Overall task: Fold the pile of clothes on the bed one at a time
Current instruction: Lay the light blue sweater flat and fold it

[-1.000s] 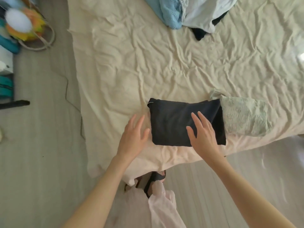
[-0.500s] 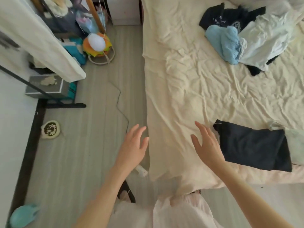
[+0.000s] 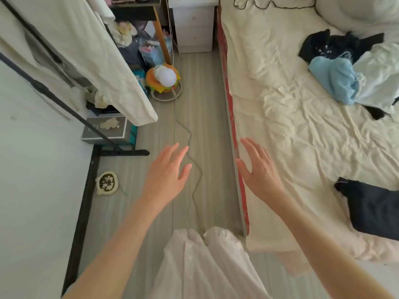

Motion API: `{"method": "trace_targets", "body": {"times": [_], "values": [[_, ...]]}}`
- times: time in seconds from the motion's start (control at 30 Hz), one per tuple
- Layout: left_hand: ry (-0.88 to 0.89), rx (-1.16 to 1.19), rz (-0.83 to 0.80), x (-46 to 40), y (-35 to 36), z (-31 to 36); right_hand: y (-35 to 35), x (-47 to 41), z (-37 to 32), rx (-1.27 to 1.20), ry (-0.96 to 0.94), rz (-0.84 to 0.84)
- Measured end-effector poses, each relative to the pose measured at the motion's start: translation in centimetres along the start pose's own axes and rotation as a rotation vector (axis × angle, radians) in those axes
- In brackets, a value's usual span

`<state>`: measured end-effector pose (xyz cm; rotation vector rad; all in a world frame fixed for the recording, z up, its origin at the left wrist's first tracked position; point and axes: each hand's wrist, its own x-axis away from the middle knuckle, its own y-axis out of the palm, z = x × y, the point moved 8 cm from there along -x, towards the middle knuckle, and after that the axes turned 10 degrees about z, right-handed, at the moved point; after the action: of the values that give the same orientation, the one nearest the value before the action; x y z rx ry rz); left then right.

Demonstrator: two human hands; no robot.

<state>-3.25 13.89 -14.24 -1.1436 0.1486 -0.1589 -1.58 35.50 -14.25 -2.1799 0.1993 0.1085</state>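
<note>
Both hands, left hand [image 3: 167,172] and right hand [image 3: 258,169], hover spread (holding nothing) beside the bed [image 3: 302,137]

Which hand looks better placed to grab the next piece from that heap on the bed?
Probably the right hand: it is open over the bed's edge, on the heap's side. The left hand, also open, is over the floor.
</note>
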Motion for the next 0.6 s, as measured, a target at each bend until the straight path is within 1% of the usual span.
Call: {"method": "trace_targets", "body": {"times": [0.13,0.3,0.47,0.6], "values": [[0.032,-0.005,-0.013,-2.1,-0.2,0.1,-1.3,-2.0,-0.5,0.058,0.005,0.037],[0.056,0.015,0.031,-6.7,-0.6,0.8,-1.7,-6.1,0.4,0.070,0.006,0.058],[0.021,0.039,0.067,-14.6,0.4,0.7,-1.1,-15.0,2.6,0.052,-0.031,0.076],[-0.005,0.016,0.072,-22.5,1.1,2.6,-1.7,-23.5,5.0,0.069,-0.057,0.040]]}}
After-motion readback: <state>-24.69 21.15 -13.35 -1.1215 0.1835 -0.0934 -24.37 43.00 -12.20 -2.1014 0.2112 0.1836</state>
